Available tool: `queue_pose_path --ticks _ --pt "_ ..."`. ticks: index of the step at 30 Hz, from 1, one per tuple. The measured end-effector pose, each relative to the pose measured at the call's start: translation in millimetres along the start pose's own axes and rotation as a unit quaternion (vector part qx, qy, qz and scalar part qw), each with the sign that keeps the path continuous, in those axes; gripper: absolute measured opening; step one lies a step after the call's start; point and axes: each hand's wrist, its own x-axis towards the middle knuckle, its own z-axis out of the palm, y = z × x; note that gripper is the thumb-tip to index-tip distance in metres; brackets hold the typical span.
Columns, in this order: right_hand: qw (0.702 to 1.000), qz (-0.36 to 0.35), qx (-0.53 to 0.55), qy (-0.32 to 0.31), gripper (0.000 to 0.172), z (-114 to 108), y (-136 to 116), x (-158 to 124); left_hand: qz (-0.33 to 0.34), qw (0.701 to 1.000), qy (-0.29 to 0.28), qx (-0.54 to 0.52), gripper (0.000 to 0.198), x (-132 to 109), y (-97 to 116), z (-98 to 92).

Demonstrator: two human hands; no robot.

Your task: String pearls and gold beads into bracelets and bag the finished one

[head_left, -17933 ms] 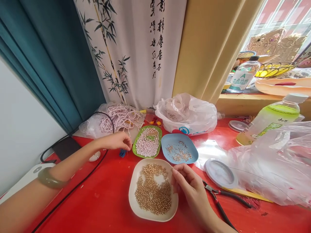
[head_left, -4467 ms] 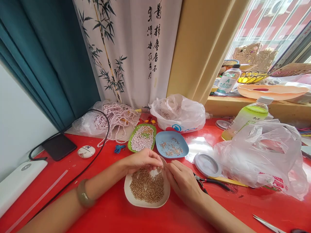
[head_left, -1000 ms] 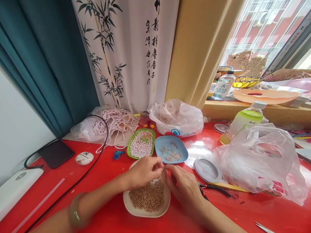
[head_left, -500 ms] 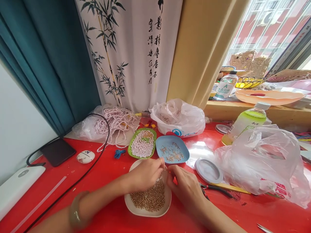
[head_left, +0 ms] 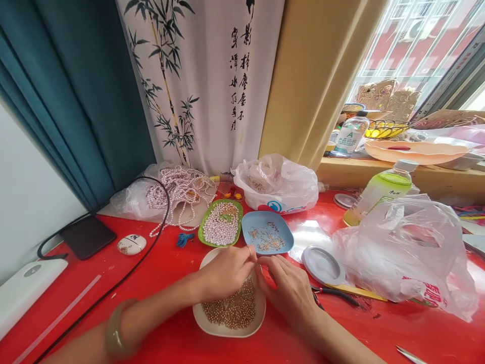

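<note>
Both hands meet over a white dish (head_left: 212,328) full of small gold beads (head_left: 232,311) on the red table. My left hand (head_left: 226,272) is pinched, fingertips together at the dish's far right rim. My right hand (head_left: 288,289) is also pinched, its fingertips touching the left hand's. Whatever tiny piece they hold is too small to make out. Just beyond lie a blue dish (head_left: 285,235) of small metal pins and a green dish (head_left: 206,221) of pale pink pearls.
Strands of pearls (head_left: 178,189) lie on plastic at the back left. White plastic bags (head_left: 278,184) (head_left: 411,250), a round lid (head_left: 322,264), pliers (head_left: 335,294), a green drink bottle (head_left: 379,191), a black phone (head_left: 88,236) with cable, and scissors (head_left: 411,355) surround the dishes.
Both hands stay pinched together over the gold bead dish, shifting only slightly. The view has drifted a little.
</note>
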Motion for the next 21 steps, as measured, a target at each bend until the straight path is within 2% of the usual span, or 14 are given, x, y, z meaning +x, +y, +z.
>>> queue_pose_path --ticks 6,12,16,21 --pt "1.000 -0.008 -0.025 0.014 0.014 -3 1 1 0.003 1.000 -0.001 0.012 0.015 1 -3 0.0" --pt "1.000 -0.004 -0.001 0.000 0.016 -3 -1 1 -0.033 0.999 -0.015 -0.019 0.016 1 -5 -5.6" --pt "1.000 -0.029 0.007 0.010 0.013 -1 0 0 -0.090 0.986 -0.028 -0.135 0.024 4 -8 -7.0" --pt "0.998 -0.063 0.009 0.008 0.012 -1 0 0 -0.104 0.937 -0.084 -0.324 0.025 9 -13 -5.6"
